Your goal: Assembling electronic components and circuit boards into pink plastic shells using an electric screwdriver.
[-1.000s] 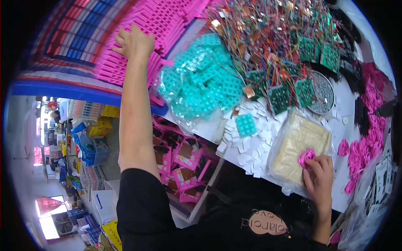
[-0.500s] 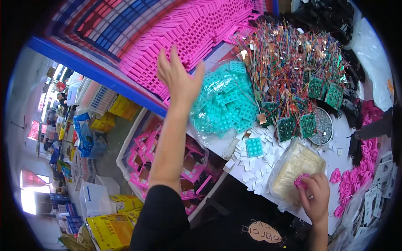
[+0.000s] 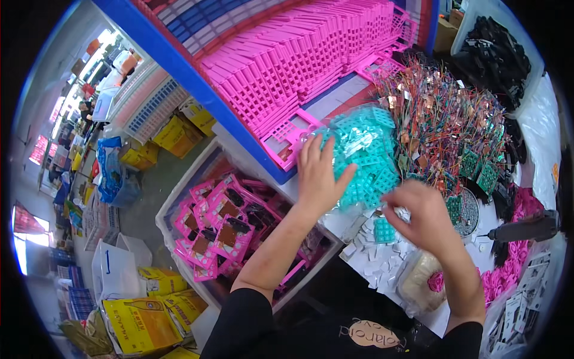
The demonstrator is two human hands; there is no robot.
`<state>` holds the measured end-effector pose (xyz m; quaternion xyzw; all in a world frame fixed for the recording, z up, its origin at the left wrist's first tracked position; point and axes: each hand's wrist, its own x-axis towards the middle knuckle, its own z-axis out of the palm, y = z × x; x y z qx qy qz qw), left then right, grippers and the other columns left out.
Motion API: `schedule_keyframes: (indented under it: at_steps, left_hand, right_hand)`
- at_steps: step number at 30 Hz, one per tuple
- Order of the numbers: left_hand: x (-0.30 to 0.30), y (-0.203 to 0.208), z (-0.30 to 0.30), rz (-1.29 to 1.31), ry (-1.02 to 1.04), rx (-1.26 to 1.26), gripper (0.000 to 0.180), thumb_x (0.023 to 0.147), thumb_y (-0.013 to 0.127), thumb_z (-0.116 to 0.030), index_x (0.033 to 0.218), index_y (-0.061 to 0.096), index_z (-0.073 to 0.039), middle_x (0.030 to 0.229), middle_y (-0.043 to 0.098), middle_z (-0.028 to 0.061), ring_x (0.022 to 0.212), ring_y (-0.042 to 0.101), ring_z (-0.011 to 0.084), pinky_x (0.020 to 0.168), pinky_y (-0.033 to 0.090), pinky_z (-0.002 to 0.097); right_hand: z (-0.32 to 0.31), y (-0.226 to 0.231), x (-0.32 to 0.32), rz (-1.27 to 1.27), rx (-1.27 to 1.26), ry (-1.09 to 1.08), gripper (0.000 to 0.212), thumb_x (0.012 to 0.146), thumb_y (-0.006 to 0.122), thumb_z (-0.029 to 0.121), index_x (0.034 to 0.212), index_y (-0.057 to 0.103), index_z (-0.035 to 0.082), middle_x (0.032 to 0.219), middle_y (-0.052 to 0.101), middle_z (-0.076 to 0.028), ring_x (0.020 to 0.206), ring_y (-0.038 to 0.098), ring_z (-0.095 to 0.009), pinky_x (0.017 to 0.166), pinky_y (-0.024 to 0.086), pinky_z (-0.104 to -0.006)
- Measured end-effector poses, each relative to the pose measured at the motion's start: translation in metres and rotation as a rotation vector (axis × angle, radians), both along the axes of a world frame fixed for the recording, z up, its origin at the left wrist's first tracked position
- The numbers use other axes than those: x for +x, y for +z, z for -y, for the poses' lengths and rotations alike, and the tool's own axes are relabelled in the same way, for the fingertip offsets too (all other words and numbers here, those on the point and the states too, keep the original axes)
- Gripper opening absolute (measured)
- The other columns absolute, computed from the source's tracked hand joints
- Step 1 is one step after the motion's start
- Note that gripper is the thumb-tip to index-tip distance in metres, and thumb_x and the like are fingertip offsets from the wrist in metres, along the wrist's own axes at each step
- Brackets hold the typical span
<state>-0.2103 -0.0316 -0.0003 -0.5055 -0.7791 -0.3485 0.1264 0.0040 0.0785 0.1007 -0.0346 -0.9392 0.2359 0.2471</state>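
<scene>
A clear plastic bag of teal keypads [image 3: 368, 149] lies on the white worktable. My left hand [image 3: 318, 173] is spread over the bag's left edge, fingers apart, with nothing visible in its grip. My right hand [image 3: 421, 215] is at the bag's lower right, its fingers bent and smeared by motion; whether they hold anything is hidden. A single teal keypad [image 3: 384, 230] lies just below that hand, among small white squares [image 3: 373, 260]. A coil of pink cord [image 3: 437, 281] rests on a cream-coloured wrapped block [image 3: 418, 278] under my right forearm.
Pink plastic frames [image 3: 299, 54] stand stacked in a blue-edged crate [image 3: 251, 140]. Wired circuit boards [image 3: 454, 119] are heaped at the right, beside a round dish of small metal parts [image 3: 469, 215]. A dark power screwdriver [image 3: 523, 227] juts in. A bin of pink assemblies [image 3: 221, 233] stands lower left.
My left hand has moved from the pink frames down to the teal keypad bag. My right hand has let go of the pink cord and moved up to the bag. The view has shifted.
</scene>
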Motion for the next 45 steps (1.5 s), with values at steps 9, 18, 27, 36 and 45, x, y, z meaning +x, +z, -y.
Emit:
schedule_keyframes:
  at_steps: [9,18,27,36,45]
  left_hand:
    - [0.023,-0.014,-0.015,-0.101,0.035,-0.109,0.076,0.089,0.066,-0.041,0.148,0.040,-0.002,0.149,0.043,0.0258,0.141,0.033,0.0487,0.116,0.024,0.0590]
    - [0.030,-0.013,-0.011,-0.112,0.076,-0.117,0.082,0.085,0.069,-0.040,0.149,0.038,0.001,0.152,0.034,0.0289,0.141,0.029,0.0496,0.115,0.022,0.0639]
    - [0.011,0.008,0.026,0.479,-0.205,0.407,0.068,0.094,0.062,-0.042,0.146,0.042,-0.001,0.147,0.043,0.0248,0.135,0.042,0.0441,0.109,0.033,0.0624]
    - [0.138,0.044,0.061,2.306,-0.760,0.159,0.081,0.101,0.047,-0.059,0.155,0.028,-0.003,0.136,0.056,0.0253,0.106,0.067,0.0462,0.084,0.060,0.0578]
    - [0.201,0.029,0.004,1.733,-0.784,-0.133,0.067,0.099,0.055,-0.008,0.156,0.022,0.001,0.131,0.057,0.0217,0.104,0.069,0.0338,0.068,0.065,0.0371]
  right_hand:
    - [0.021,-0.037,-0.244,0.420,0.414,0.099,0.033,0.075,0.076,0.017,0.107,0.073,0.009,0.113,0.065,-0.012,0.116,0.058,-0.032,0.088,0.056,-0.0421]
    - [-0.001,-0.044,-0.266,0.363,0.243,0.111,0.034,0.081,0.075,0.027,0.108,0.073,0.007,0.105,0.070,-0.013,0.106,0.066,-0.031,0.084,0.056,-0.0425]
    - [0.003,0.049,-0.096,-0.673,-0.273,-0.025,0.025,0.089,0.061,0.000,0.113,0.067,-0.003,0.095,0.071,-0.008,0.089,0.064,-0.012,0.075,0.050,-0.0250]
    - [0.072,-0.034,0.160,-0.226,0.264,-0.108,0.022,0.061,0.073,0.004,0.080,0.063,0.000,0.103,0.069,-0.016,0.098,0.065,-0.034,0.072,0.057,-0.0414]
    - [0.080,-0.022,0.373,-0.025,-0.292,-1.048,0.035,0.084,0.073,0.009,0.118,0.069,0.004,0.116,0.070,-0.012,0.097,0.068,-0.022,0.084,0.053,-0.0327]
